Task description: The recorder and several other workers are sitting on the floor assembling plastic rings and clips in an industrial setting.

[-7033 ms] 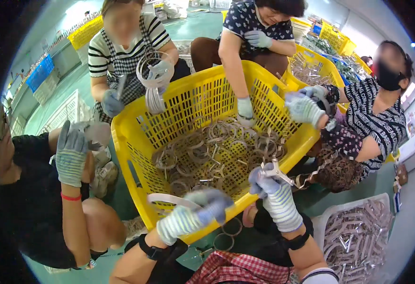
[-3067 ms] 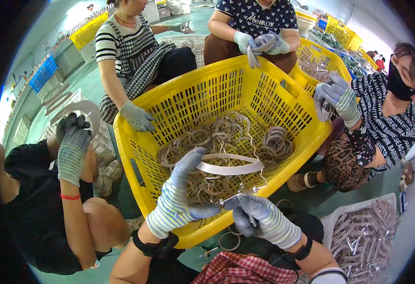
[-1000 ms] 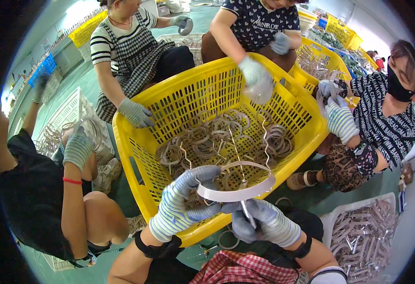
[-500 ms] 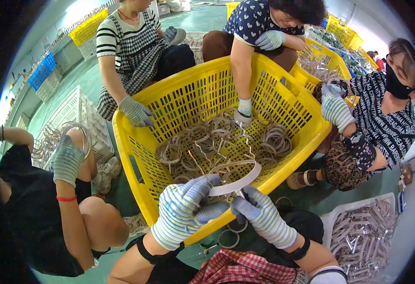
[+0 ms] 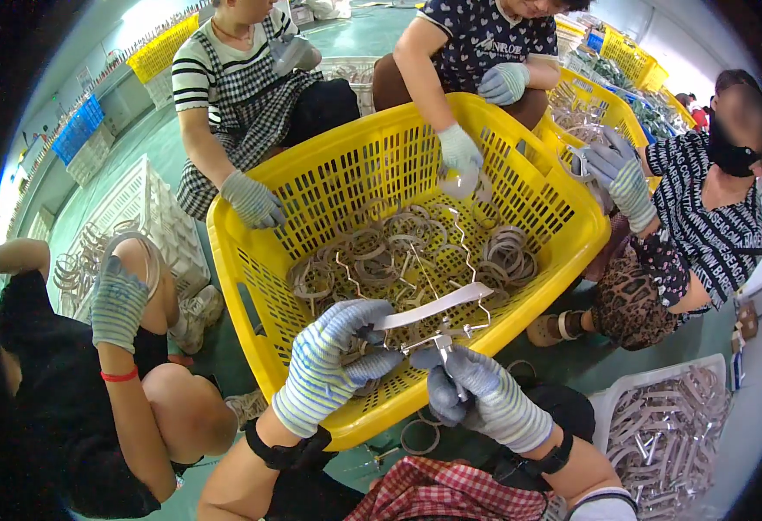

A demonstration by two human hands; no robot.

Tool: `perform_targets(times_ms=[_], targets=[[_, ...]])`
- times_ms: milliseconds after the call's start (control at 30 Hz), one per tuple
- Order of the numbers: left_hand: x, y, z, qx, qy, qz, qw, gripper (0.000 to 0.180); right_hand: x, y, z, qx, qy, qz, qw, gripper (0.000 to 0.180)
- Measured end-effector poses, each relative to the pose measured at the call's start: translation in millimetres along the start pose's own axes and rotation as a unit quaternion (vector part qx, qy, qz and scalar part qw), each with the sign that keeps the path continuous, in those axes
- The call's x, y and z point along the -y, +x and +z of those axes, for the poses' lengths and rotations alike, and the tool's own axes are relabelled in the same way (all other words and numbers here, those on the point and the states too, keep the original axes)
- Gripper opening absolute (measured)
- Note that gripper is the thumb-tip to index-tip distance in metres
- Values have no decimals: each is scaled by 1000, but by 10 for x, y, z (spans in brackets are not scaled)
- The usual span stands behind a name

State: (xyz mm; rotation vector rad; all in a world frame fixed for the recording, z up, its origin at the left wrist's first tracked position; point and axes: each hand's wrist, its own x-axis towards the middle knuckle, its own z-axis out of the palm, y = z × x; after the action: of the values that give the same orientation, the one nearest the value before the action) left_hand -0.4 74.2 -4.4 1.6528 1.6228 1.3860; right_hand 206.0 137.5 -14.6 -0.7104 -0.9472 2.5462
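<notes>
My left hand [image 5: 333, 360], in a striped knit glove, is closed on one end of a pale beige flat band [image 5: 437, 306] above the basket's near rim. The band now looks nearly straight, rising slightly toward the right. My gloved right hand [image 5: 485, 391] pinches a small silver metal fitting [image 5: 443, 344] with thin rods sticking out sideways, just below the band. Whether the fitting touches the band I cannot tell. Several thin zigzag wires [image 5: 462, 236] stand up beyond my hands; where they attach is unclear. Looped bands [image 5: 368, 247] lie in the yellow basket [image 5: 346, 178].
Co-workers in gloves sit around the basket; one reaches a hand [image 5: 461, 154] inside it, another rests a hand [image 5: 252, 201] on its rim. A white crate [image 5: 602, 425] of metal-fitted bands stands at lower right. A white crate [image 5: 151, 217] of looped bands is at left.
The band in my left hand has gone from a curved loop to nearly straight. My right hand has turned, exposing the metal fitting. The co-worker opposite has raised a hand from the basket's bottom.
</notes>
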Motion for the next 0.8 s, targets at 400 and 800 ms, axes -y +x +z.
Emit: perform_targets(times_ms=[400,800], targets=[[-243,12,37,-71,87,90,990,61,-62,63,34,-93,-145,-31,985,29],[-226,-14,75,7,217,124,968,54,-145,78,-20,-126,-228,-86,962,29]])
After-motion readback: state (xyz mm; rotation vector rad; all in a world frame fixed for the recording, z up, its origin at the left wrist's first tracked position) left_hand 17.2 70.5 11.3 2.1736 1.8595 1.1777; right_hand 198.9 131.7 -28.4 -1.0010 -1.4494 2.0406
